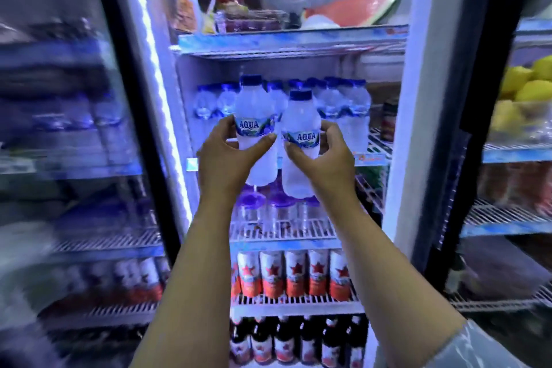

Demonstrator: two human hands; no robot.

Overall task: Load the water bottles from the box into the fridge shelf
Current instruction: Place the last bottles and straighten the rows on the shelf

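You see two clear water bottles with dark blue caps and blue-and-green labels lettered in white. Below them, the cans are white over orange with a red star. Above them, the watermelon slice is red with a green rind.

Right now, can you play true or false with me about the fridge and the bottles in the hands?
1. Each hand holds one water bottle. True: the left hand grips the left bottle and the right hand grips the right bottle.
2. The bottle caps are red. False: they are blue.
3. A watermelon slice lies on the top shelf. True.
4. The shelf behind the bottles has no water bottles. False: a row of shelved bottles stands there.
5. The fridge door is closed. False: it is open.
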